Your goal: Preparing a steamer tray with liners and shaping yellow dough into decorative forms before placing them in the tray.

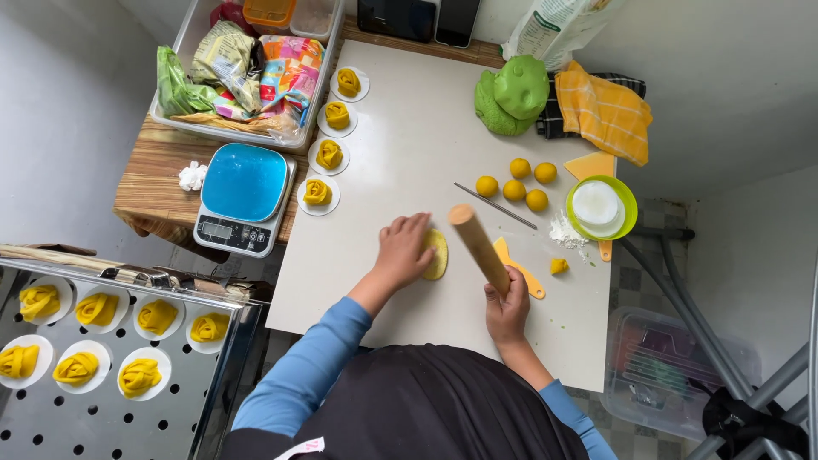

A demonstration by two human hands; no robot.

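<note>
While left hand [403,249] lies flat, fingers spread, pinning yellow dough disc [436,254] to board [409,153], right hand [506,305] fist-gripping rolling pin [479,248], tip raised clear.

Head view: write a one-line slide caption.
Left hand presses a yellow dough disc on the white board; right hand holds a wooden rolling pin.
</note>
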